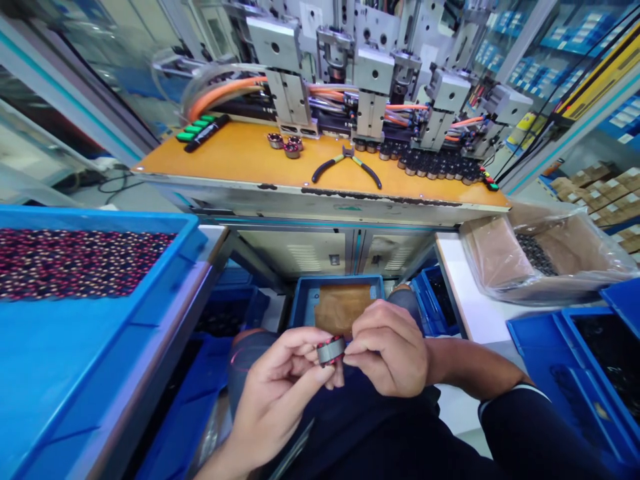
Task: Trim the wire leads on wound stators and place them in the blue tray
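A small grey cylindrical stator core with red windings (331,349) is held between both hands, low in the middle of the head view above my lap. My left hand (280,387) pinches it from the left with thumb and fingers closed round it. My right hand (387,347) grips its right side with closed fingertips. A dark sleeve covers my right forearm.
An orange worktop (240,157) carries black-handled pliers (346,164), loose wound cores (285,144) and a row of dark cores (430,163) under grey machine heads. A blue bin of red cores (75,263) stands left. A plastic-lined carton (540,257) and blue bins (590,360) stand right.
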The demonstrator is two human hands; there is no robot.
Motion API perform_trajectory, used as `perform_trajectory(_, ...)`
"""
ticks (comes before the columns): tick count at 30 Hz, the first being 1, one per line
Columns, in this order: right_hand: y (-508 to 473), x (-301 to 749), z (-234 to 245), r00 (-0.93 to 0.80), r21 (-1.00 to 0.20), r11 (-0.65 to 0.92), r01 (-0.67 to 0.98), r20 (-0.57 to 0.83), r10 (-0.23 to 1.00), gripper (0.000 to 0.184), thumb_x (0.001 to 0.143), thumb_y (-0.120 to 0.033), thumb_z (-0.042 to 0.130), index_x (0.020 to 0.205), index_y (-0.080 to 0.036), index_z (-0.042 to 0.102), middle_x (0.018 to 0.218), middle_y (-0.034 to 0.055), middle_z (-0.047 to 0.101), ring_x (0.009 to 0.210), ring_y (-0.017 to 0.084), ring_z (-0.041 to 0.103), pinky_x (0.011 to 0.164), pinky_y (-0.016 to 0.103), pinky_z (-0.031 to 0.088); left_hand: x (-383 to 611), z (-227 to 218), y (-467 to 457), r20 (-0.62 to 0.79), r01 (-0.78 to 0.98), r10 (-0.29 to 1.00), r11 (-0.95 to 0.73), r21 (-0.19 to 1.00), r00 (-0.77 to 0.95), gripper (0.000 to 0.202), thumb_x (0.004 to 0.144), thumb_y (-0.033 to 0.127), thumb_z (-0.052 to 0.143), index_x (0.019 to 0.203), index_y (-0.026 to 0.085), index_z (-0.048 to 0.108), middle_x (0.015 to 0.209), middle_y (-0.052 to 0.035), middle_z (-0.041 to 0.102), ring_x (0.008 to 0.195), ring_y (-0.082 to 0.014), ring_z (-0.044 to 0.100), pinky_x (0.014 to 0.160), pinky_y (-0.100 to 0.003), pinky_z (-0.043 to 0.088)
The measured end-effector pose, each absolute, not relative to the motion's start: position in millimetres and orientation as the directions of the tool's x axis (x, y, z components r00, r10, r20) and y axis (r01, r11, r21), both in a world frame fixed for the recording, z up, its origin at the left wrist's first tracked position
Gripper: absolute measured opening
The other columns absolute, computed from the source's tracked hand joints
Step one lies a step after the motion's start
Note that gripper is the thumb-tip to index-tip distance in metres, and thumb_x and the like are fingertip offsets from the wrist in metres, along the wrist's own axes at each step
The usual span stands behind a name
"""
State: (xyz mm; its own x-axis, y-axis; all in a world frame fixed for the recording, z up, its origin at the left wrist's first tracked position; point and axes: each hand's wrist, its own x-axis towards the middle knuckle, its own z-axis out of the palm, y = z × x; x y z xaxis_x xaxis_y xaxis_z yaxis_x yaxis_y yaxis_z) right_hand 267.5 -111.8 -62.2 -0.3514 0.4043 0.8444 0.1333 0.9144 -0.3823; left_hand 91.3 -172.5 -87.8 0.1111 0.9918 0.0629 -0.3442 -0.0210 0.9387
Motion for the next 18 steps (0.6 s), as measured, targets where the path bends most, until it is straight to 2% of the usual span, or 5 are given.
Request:
perform_trajectory(6,-118,268,-62,-0.337,-0.454,0.871,0.187,0.803,0.491,0.008,0.093,-0.014,0.055,0.09,-0.016,0.062,0.075,0.0031,0.062,0.066,0.013,0.059,0.062,0.027,0.052,94,-84,-167,0.202,-0.512,0.972,-0.112,0.852,0.122,0.029,0.078,0.018,0.079,0.105,0.03,0.075,0.115,-0.0058,0.065,0.071,-0.0137,0.072,0.067,-0.027,0.061)
perform_trajectory(10,-119,273,-58,-0.401,-0.44,0.882,0.166,0.787,0.468,0.01,0.09,-0.01,0.054,0.093,-0.017,0.061,0.075,0.0037,0.062,0.064,0.014,0.058,0.059,0.028,0.053,95,-86,-168,0.231,-0.639,0.963,-0.091,0.764,0.138,0.021,0.07,0.027,0.087,0.085,0.022,0.074,0.105,-0.0058,0.068,0.093,-0.0212,0.072,0.086,-0.036,0.059)
perform_trajectory(13,-121,274,-54,-0.452,-0.388,0.913,0.124,0.797,0.4,0.01,0.093,-0.012,0.052,0.096,-0.016,0.061,0.076,0.0041,0.061,0.065,0.015,0.06,0.059,0.028,0.055,97,-87,-167,0.212,-0.753,0.964,-0.02,0.657,0.16,0.026,0.068,0.032,0.088,0.087,0.025,0.071,0.09,-0.0011,0.071,0.108,-0.0238,0.069,0.099,-0.04,0.052)
perform_trajectory(15,-122,273,-52,-0.464,-0.351,0.929,0.114,0.808,0.362,0.011,0.097,-0.015,0.05,0.095,-0.016,0.06,0.075,0.0037,0.06,0.065,0.014,0.061,0.06,0.028,0.055,96,-86,-165,0.147,-0.741,0.967,0.06,0.669,0.211,0.034,0.069,0.04,0.087,0.095,0.025,0.072,0.096,-0.0026,0.072,0.107,-0.0221,0.068,0.097,-0.035,0.051)
perform_trajectory(18,-124,273,-48,-0.497,-0.306,0.946,0.102,0.808,0.315,0.015,0.1,-0.015,0.047,0.091,-0.015,0.059,0.072,0.0034,0.059,0.065,0.014,0.06,0.061,0.027,0.054,92,-84,-164,0.012,-0.572,0.892,0.28,0.771,0.453,0.046,0.074,0.054,0.078,0.099,0.017,0.072,0.09,-0.0065,0.071,0.079,-0.0159,0.069,0.074,-0.026,0.053)
